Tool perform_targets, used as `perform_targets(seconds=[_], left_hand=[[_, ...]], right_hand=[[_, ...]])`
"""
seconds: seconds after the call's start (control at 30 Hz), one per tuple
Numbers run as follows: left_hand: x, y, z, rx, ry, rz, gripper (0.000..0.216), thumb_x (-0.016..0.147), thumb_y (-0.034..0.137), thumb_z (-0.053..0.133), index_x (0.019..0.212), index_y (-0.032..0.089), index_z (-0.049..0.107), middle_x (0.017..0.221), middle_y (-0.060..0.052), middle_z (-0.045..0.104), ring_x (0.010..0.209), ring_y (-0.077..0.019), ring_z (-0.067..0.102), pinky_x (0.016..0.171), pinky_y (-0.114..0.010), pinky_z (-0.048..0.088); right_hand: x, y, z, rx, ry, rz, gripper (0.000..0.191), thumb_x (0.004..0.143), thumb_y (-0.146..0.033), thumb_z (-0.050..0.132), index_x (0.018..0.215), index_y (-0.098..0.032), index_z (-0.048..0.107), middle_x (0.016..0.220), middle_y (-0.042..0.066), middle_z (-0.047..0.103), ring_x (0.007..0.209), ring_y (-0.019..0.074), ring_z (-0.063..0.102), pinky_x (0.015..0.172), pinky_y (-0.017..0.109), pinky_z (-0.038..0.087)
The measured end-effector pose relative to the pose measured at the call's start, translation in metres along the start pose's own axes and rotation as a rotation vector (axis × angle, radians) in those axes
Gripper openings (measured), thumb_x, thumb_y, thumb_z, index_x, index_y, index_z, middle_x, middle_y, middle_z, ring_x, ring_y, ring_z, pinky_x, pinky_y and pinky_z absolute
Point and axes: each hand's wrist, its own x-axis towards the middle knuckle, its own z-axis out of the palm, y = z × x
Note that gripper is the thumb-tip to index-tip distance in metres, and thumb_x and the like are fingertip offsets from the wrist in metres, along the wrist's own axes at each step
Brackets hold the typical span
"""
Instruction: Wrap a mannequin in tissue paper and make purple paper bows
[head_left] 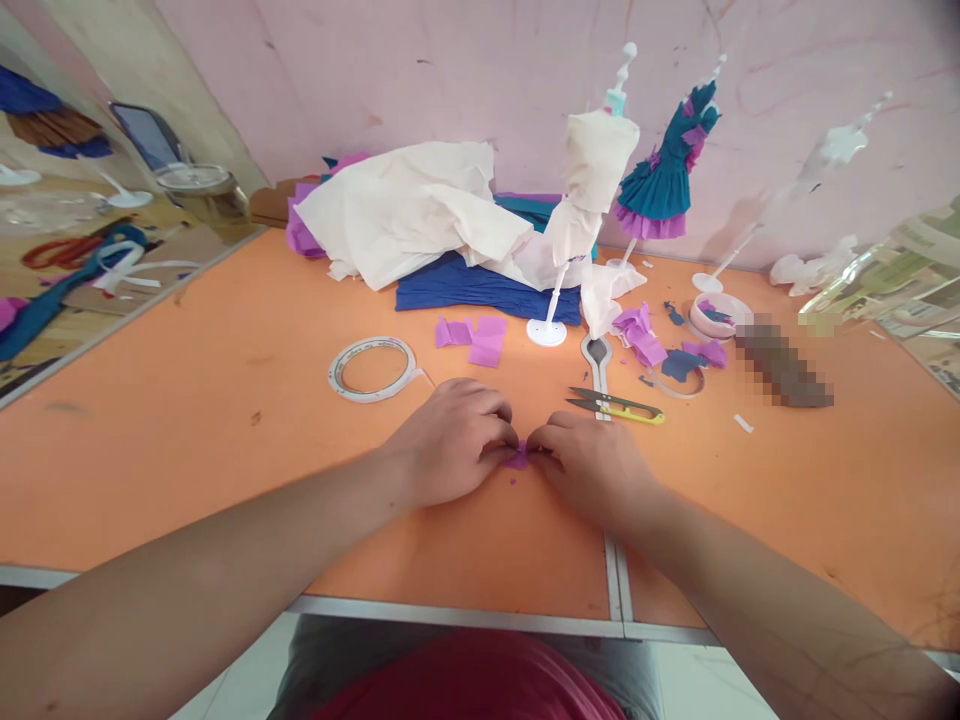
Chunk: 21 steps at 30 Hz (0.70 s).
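Observation:
Between my two hands, low over the orange table, is a small piece of purple crepe paper. My left hand pinches its left side with thumb and fingertips. On the opposite side my right hand pinches it too, the fingertips almost meeting. A tiny purple scrap lies just below. Thread snips with a yellow handle rest beyond my right hand. Past my left hand are a roll of double-sided tape and flat purple paper pieces.
A small dress form wrapped in white stands behind the hands, near another wearing a teal and purple dress. White crepe paper lies crumpled over a blue sheet. Purple scraps and a tape roll sit at right.

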Motion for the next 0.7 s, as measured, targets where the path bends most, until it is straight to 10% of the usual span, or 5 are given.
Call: perform_targets(seconds=[0.4,0.57,0.7], left_hand=[[0.001,0.000,-0.002,-0.031,-0.064,0.006,0.025,0.091,0.027,0.048,0.087,0.023,0.073,0.091,-0.004,0.066,0.090,-0.0201,0.059,0.088,-0.040,0.042],[-0.001,-0.006,-0.010,-0.536,0.031,-0.277,0.022,0.088,0.037,0.054,0.084,0.021,0.069,0.092,-0.003,0.066,0.086,-0.0178,0.062,0.080,-0.033,0.050],[-0.001,-0.005,-0.011,-0.912,-0.062,-0.385,0.024,0.086,0.043,0.057,0.087,0.021,0.067,0.090,-0.002,0.069,0.088,-0.0176,0.064,0.084,-0.032,0.050]], right_hand=[[-0.001,0.003,-0.002,0.059,0.035,0.020,0.016,0.088,-0.029,0.053,0.094,-0.025,0.067,0.089,0.001,0.066,0.080,0.0152,0.062,0.062,0.026,0.036],[-0.003,0.010,-0.012,0.465,0.214,0.070,0.033,0.086,-0.013,0.044,0.114,-0.025,0.056,0.106,0.003,0.065,0.087,0.0135,0.061,0.068,0.025,0.044],[-0.001,0.007,-0.016,0.846,0.087,0.068,0.037,0.082,-0.018,0.053,0.118,-0.026,0.056,0.118,0.004,0.062,0.095,0.0139,0.061,0.066,0.023,0.049]])
